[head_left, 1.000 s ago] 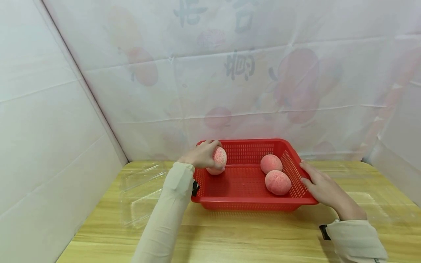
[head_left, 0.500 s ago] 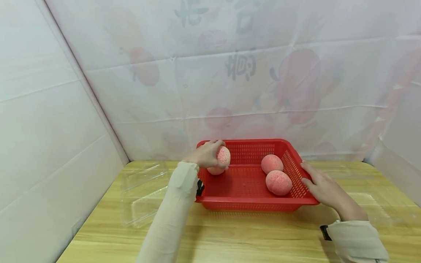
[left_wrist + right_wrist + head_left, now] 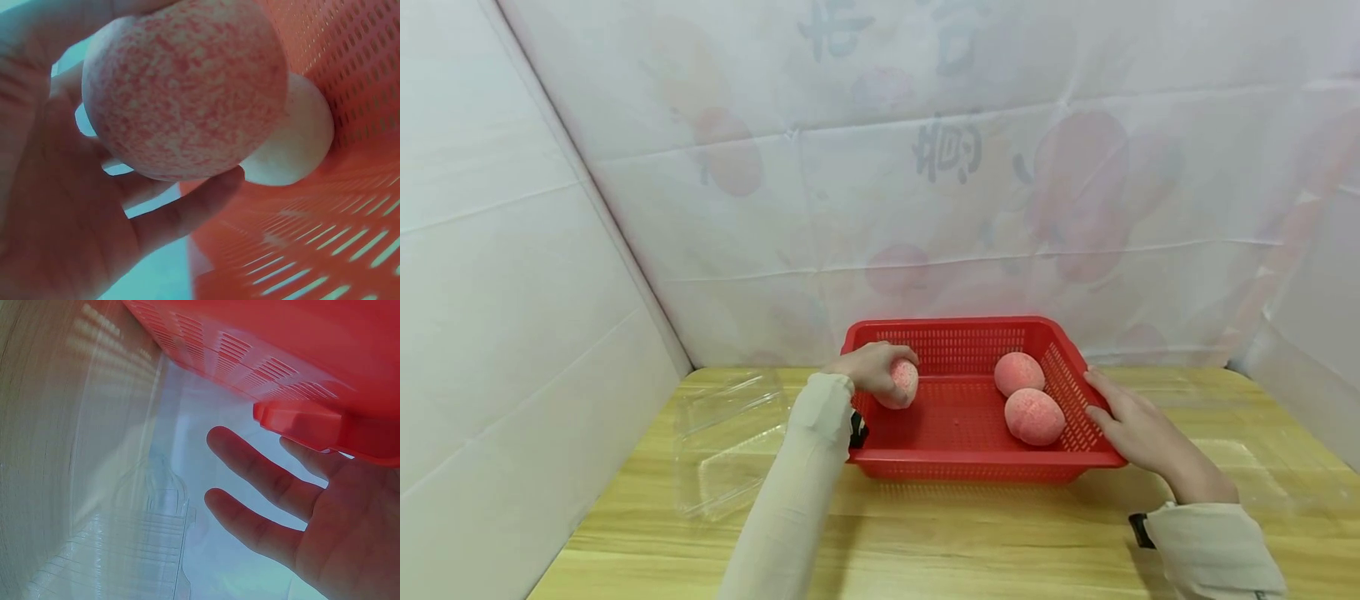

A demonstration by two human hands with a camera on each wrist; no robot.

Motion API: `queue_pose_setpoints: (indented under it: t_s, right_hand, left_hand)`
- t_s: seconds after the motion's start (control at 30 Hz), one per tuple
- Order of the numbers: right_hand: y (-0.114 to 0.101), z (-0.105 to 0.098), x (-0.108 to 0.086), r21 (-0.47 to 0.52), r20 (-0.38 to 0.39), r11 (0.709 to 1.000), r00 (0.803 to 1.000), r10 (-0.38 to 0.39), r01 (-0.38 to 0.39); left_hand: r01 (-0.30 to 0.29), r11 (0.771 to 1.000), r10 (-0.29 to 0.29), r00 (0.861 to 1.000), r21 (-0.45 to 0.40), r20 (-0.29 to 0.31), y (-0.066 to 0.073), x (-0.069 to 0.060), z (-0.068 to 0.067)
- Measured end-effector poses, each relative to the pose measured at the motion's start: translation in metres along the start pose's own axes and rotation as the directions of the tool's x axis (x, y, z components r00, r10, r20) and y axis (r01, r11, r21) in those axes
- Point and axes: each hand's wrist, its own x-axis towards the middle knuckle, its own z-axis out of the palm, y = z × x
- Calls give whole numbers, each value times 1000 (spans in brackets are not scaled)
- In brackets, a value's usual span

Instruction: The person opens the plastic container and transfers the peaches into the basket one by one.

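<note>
My left hand [image 3: 872,370] reaches into the left end of a red plastic basket [image 3: 970,457] and holds a speckled pink-and-white peach [image 3: 907,380]. In the left wrist view, the thumb and fingers curve round this peach. Right behind it a second, paler peach [image 3: 295,134] lies in the basket; the head view hides that one. Two pink peaches, one farther back [image 3: 1018,373] and one nearer [image 3: 1034,417], sit together at the basket's right end. My right hand [image 3: 1138,429] touches the right rim, its fingers extended and spread in the right wrist view.
Clear plastic containers stand on the wood-grain table [image 3: 970,542], one at the left [image 3: 730,446] and one at the right [image 3: 1232,467]. A white printed sheet [image 3: 820,208] hangs close behind the basket, and white sheets close in both sides.
With the peach in its grip, my left hand shifted slightly right, then came down lower in the basket. The peach below it has gone out of sight in the head view. My right hand stayed put.
</note>
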Motion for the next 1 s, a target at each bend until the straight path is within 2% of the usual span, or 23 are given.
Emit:
queue_pose_setpoints:
  t_s: [0.33, 0.57, 0.7, 0.83, 1.0]
  right_hand:
    - [1, -2, 1, 6, 9, 1000, 1000, 1, -1]
    - [3, -1, 0, 24, 17, 1000, 1000, 3, -3]
    - [4, 1, -1, 29, 14, 1000, 1000, 4, -4]
    - [4, 2, 0, 31, 13, 1000, 1000, 5, -6]
    - [5, 1, -1, 28, 16, 1000, 1000, 10, -10]
  left_hand:
    - [24, 1000, -23, 999, -8, 44, -3, 3, 5]
    - [29, 997, -35, 996, 76, 82, -1, 4, 9]
    - [104, 990, -114, 987, 97, 109, 7, -1, 13]
    - [202, 971, -216, 971, 130, 105, 16, -5, 17]
    - [241, 958, -259, 960, 157, 104, 20, -3, 19]
